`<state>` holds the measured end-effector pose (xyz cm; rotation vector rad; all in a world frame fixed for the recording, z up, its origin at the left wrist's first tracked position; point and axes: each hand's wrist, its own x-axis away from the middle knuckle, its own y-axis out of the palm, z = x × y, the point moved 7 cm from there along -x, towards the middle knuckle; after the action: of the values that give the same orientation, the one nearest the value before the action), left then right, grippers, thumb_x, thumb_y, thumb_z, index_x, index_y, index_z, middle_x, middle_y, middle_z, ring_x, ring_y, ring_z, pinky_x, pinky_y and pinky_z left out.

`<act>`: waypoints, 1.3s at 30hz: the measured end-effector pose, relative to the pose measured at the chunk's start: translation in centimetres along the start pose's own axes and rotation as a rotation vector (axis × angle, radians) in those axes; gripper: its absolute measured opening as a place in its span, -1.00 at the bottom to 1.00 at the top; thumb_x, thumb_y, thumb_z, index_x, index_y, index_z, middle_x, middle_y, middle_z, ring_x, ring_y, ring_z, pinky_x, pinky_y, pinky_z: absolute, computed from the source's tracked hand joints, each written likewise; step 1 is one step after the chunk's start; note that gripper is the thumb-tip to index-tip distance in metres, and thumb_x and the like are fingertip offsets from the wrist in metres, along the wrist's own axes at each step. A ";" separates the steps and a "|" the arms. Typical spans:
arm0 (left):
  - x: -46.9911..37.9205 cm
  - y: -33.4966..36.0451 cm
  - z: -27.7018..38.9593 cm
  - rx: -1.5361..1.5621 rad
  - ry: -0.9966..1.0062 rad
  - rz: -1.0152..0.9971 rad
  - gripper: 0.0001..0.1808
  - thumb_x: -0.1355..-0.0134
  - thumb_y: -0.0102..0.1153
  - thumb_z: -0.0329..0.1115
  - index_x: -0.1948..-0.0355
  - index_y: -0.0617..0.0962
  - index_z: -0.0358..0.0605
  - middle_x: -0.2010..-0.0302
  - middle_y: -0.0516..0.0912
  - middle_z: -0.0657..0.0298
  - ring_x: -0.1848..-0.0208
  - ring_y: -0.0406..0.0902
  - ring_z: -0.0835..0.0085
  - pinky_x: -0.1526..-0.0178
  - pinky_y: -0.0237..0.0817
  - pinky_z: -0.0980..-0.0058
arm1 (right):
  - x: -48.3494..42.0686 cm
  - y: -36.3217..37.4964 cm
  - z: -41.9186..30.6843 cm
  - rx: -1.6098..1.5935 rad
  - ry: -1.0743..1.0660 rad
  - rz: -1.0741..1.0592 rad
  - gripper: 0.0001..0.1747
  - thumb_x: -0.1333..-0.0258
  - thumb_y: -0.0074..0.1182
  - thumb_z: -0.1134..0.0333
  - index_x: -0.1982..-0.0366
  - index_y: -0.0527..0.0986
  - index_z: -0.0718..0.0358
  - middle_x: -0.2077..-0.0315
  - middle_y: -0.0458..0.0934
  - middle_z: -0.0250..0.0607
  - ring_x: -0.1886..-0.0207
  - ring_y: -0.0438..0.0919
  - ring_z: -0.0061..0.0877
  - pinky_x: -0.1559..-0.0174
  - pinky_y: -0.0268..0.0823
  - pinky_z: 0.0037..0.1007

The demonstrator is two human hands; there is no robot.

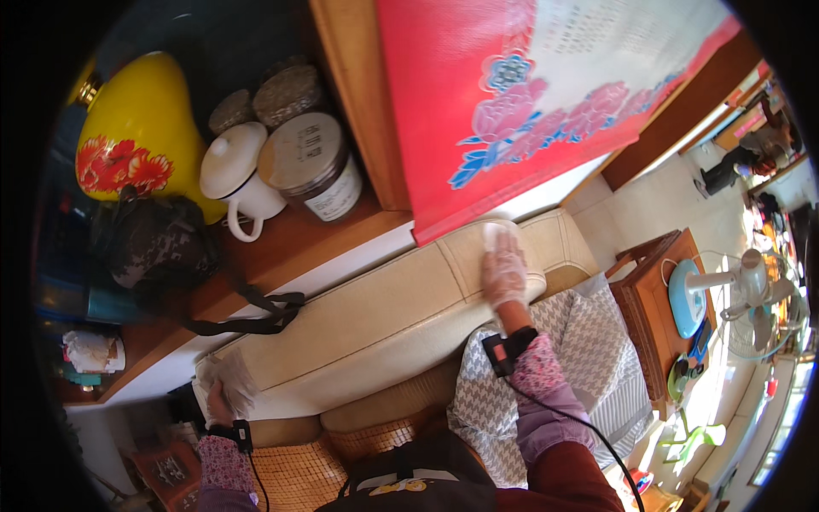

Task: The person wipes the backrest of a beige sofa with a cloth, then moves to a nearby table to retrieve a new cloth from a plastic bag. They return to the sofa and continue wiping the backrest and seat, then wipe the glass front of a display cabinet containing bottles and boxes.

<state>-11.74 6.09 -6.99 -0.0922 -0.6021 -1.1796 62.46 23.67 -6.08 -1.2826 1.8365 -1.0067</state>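
A beige leather sofa backrest (377, 307) runs diagonally before me, below a wooden shelf. My right hand (505, 272), in a thin see-through glove, lies flat on its top towards the right end. A white cloth (496, 234) shows under and beyond the fingertips, pressed to the leather. At the backrest's left end my left hand (219, 404) holds a greyish cloth (233, 383) against the corner; motion blur hides its exact shape. A grey-and-white houndstooth cover (499, 384) drapes over the seat below my right arm. Woven mats (294, 473) cover the seat nearer me.
The wooden shelf (281, 262) bears a yellow vase (137, 115), a white lidded mug (240, 173), a lidded jar (310, 160) and a camouflage bag (160, 243) whose strap overhangs the backrest. A red hanging scroll (435, 128) reaches the sofa. A fan (688, 297) stands on a side table (659, 307).
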 end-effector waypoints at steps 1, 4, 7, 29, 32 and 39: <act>0.0 -0.7 -0.2 -0.002 -0.044 0.116 -0.46 -0.44 -0.18 -0.17 -0.29 0.34 -0.37 -0.23 0.48 0.05 -0.23 0.45 0.22 -0.31 0.25 0.31 | 1.7 -1.2 -3.6 0.074 -0.146 0.103 -0.32 -0.33 -0.23 0.08 -0.32 0.19 0.40 -0.34 0.20 0.15 -0.42 0.15 -0.11 -0.44 -0.11 -0.15; -0.1 -0.7 -0.3 0.089 -0.065 0.089 -0.43 -0.46 -0.22 -0.12 -0.38 0.26 -0.20 -0.29 0.44 0.10 -0.28 0.40 0.14 -0.33 0.23 0.19 | 2.1 -3.4 -5.6 -0.035 -0.186 0.085 -0.31 -0.31 -0.19 0.09 -0.33 0.19 0.37 -0.34 0.21 0.10 -0.43 0.14 -0.13 -0.44 -0.14 -0.11; -0.5 -2.3 -0.9 0.138 -0.144 0.159 -0.43 -0.46 -0.24 -0.10 -0.37 0.27 -0.19 -0.29 0.44 0.10 -0.27 0.41 0.13 -0.32 0.24 0.16 | 0.2 -3.4 -1.3 -0.040 -0.049 0.054 -0.36 -0.32 -0.19 0.15 -0.33 0.20 0.36 -0.33 0.22 0.11 -0.42 0.16 -0.14 -0.43 -0.12 -0.08; 0.6 -1.6 -0.1 -0.181 0.051 0.209 -0.47 -0.46 -0.11 -0.11 -0.21 0.46 -0.38 -0.14 0.56 0.14 -0.15 0.49 0.38 -0.21 0.28 0.47 | -10.4 2.2 3.9 -0.101 0.286 -0.217 -0.31 -0.34 -0.32 -0.11 -0.05 0.49 0.38 0.00 0.52 0.28 -0.17 0.43 0.08 -0.14 0.28 -0.09; 1.2 -0.4 0.5 -0.247 0.087 0.285 -0.42 -0.41 -0.03 -0.07 -0.21 0.46 -0.39 -0.12 0.57 0.14 -0.13 0.50 0.37 -0.21 0.28 0.47 | -7.5 -1.1 -1.9 -0.054 0.045 -0.072 -0.48 -0.33 -0.20 0.10 -0.07 0.46 0.37 -0.05 0.49 0.25 -0.14 0.43 0.09 -0.16 0.28 -0.10; 1.8 1.5 1.0 -0.236 0.123 0.347 -0.47 -0.36 0.03 -0.09 -0.11 0.54 -0.39 -0.01 0.65 0.10 0.01 0.60 0.34 -0.09 0.39 0.42 | -0.3 -2.1 -11.7 0.131 -0.305 -0.129 -0.22 -0.25 -0.09 0.05 -0.31 0.17 0.50 -0.34 0.16 0.20 -0.44 0.08 -0.03 -0.46 -0.14 -0.18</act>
<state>-10.39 5.51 -4.96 -0.3105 -0.3203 -0.9065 53.49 26.03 1.33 -1.4021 1.4504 -0.9237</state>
